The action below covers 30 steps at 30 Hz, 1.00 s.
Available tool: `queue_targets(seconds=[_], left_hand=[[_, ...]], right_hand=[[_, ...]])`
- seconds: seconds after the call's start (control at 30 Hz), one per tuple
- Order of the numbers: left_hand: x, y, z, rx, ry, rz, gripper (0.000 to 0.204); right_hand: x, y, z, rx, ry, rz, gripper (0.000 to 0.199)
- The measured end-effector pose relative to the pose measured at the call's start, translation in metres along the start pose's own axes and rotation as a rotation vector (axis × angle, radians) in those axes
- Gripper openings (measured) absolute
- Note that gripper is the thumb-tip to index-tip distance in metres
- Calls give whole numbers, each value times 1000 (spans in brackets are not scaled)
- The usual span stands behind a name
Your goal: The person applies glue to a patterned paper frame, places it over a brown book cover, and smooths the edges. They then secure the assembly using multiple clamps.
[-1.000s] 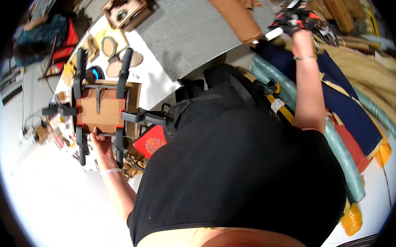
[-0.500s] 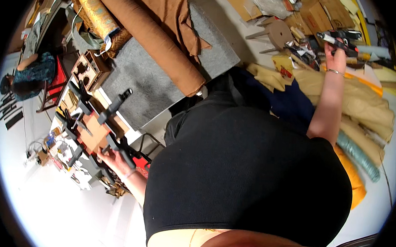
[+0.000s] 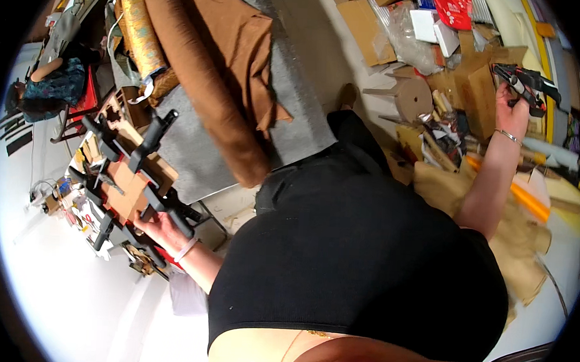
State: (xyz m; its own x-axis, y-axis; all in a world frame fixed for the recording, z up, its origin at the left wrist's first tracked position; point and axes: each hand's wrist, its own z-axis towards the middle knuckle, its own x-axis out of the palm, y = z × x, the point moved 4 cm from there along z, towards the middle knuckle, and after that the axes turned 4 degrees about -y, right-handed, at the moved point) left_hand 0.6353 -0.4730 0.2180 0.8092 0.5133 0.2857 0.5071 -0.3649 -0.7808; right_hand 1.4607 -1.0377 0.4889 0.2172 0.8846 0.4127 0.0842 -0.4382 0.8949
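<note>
My left hand rests on the lower edge of a brown wooden workpiece held in several black bar clamps on the white table. My right hand reaches far right and grips a black and red clamp tool above a heap of cardboard pieces. My black-clad torso fills the middle of the picture and hides the floor below it.
Rolled brown fabric and a patterned gold roll lie on a grey mat. Cardboard boxes, a round cardboard stool and tan cloth crowd the right. A seated person is at far left.
The view has swung, so the clamped workpiece sits lower left. My right hand has kept hold of the clamp tool and moved toward the right edge. My left hand stays at the workpiece.
</note>
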Motion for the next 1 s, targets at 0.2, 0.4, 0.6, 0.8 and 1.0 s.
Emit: queue_targets(seconds=[0.2,0.4,0.6,0.8,1.0], left_hand=[[128,39,-138,37,-202,85,30],[256,93,-190,-25,-250,138,30],[368,131,-229,-153,-108,-28,25],[401,141,-242,-208,-54,-148,21],[459,152,-168,-57,-143,-316,25]], right_hand=[[-9,-9,155,217,189,103,21],[50,-5,269,341,230,-11,19],[151,-45,352,397,406,-10,23],[315,-159,342,689,529,116,18],[400,-192,369,670,595,80,24]])
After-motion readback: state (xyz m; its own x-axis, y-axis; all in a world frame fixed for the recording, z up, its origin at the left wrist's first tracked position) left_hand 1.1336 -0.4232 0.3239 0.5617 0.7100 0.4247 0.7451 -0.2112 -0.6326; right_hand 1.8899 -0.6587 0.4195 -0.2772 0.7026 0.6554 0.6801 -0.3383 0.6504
